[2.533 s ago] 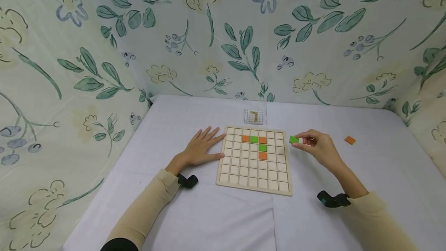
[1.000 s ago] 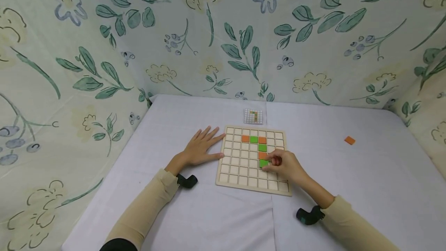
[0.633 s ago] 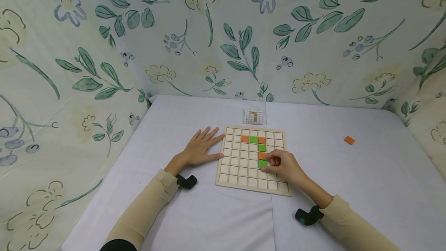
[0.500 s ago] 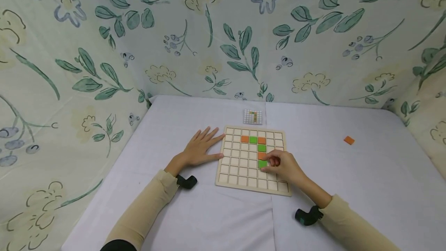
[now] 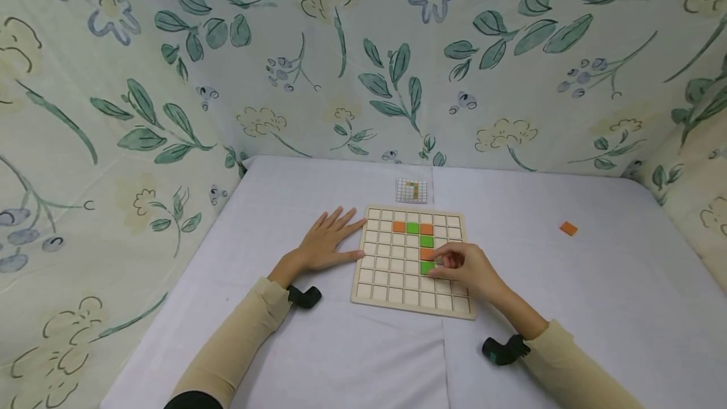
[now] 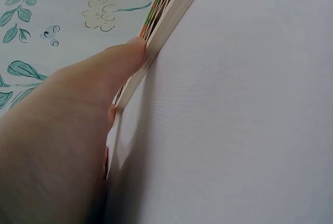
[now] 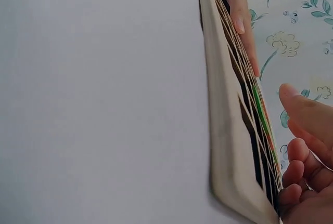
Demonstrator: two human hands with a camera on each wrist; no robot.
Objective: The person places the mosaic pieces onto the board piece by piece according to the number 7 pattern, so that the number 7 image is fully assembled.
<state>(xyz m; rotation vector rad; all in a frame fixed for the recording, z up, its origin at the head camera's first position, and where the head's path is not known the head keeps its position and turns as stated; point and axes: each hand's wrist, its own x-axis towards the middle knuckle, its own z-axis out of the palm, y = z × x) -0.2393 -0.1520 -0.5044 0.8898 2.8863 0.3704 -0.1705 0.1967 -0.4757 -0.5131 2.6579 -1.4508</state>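
A wooden grid board [image 5: 389,276] lies on the white cloth, its squares mostly pale. Orange and green tiles alternate along a short row and down a column on it. The lowest is a green tile [image 5: 427,268], lying flat in its square beneath an orange tile [image 5: 426,254]. My right hand [image 5: 468,268] hovers at this green tile's right side, thumb and forefinger apart; in the right wrist view nothing shows between thumb [image 7: 294,96] and fingers. Spread on the cloth, my left hand [image 5: 326,245] touches the board's left edge with thumb and forefinger.
A loose orange tile [image 5: 568,228] lies on the cloth to the right. Behind the board sits a small card [image 5: 411,190] printed with a coloured grid. Flower-patterned fabric [image 5: 341,81] hangs behind and at both sides.
My right hand carried the green tile from right of the board into the column, let go of it, and now draws back slightly rightward. The left hand stays in place.
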